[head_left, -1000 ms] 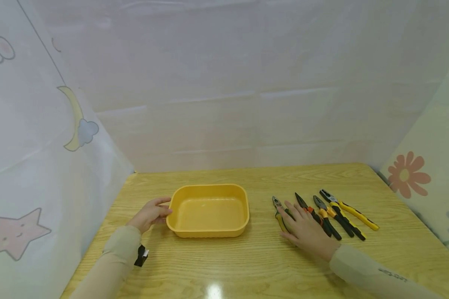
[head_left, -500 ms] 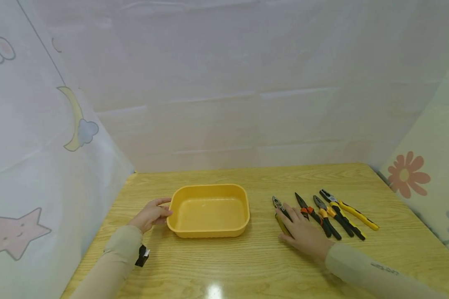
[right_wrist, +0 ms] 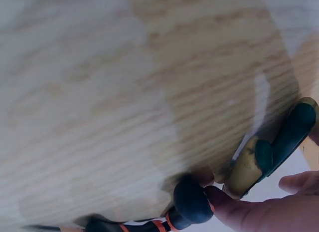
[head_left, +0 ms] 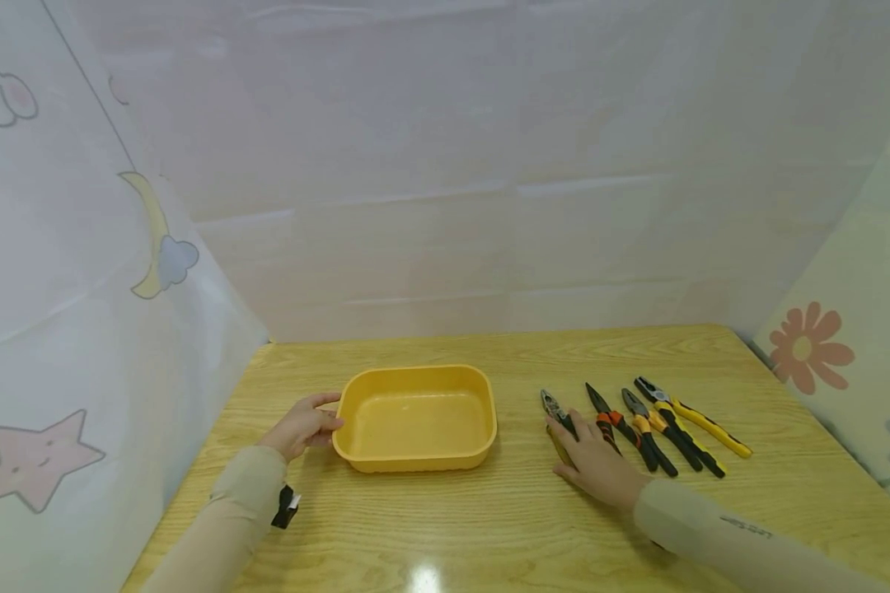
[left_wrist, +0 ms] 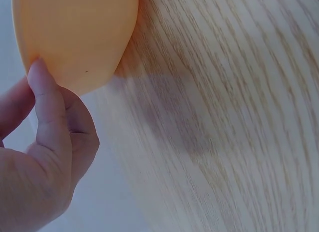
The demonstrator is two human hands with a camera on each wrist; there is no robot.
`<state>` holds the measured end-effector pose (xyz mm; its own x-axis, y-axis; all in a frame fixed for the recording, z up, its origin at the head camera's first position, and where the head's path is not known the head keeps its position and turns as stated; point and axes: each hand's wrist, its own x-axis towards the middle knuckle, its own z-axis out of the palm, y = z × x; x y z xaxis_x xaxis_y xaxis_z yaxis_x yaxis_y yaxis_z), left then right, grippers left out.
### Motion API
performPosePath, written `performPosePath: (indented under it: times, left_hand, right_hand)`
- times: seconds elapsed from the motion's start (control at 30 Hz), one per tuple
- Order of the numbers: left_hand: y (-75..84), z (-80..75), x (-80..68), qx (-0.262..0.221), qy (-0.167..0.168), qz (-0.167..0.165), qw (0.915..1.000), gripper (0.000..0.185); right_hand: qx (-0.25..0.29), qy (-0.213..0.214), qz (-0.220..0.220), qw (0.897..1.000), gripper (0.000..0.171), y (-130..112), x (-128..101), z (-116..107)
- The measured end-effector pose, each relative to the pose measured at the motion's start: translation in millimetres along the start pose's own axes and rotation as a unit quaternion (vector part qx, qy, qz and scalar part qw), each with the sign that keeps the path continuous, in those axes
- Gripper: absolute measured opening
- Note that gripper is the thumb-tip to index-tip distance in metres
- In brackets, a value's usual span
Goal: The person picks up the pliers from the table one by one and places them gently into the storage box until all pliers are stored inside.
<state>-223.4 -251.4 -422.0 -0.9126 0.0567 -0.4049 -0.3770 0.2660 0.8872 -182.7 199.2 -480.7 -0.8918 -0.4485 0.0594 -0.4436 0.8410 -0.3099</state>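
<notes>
A yellow plastic basin [head_left: 415, 424] stands on the table. At its left end my left hand [head_left: 304, 428] pinches the rim; the left wrist view has the thumb [left_wrist: 45, 87] against the basin wall [left_wrist: 84, 32]. On the right, my right hand [head_left: 601, 465] lies over the leftmost combination pliers [head_left: 554, 405], gripping their green and yellow handles [right_wrist: 286, 139]. Their metal head points away from me, and most of the handles are hidden under the hand in the head view. Just right of it lie long-nose pliers [head_left: 597, 398] with orange and black handles.
Farther right lie pliers with orange and black handles [head_left: 641, 418] and pliers with yellow and black handles [head_left: 656, 394]. The wooden table [head_left: 430, 519] ends at a pale sheet [head_left: 445, 206] behind, with printed sheets on both sides.
My right hand has drawn slightly back and its spread fingers have closed in on the pliers' handles. My left hand has stayed on the basin.
</notes>
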Motion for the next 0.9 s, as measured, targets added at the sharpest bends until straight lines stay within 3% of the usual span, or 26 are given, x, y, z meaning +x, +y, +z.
performPosePath:
  times: [0.27,0.9]
  left_hand:
    - [-0.4,4.9,-2.2,0.038,0.021,0.006,0.999,0.059]
    - [-5.5,12.7,-11.7,-0.007,0.02,-0.006,0.9998,0.06]
  right_hand:
    - [-0.02,-0.01,0.012,1.0,0.058,-8,1,-2]
    - [-0.034,0.002,0.012,0.999,0.055,-2,13,-1]
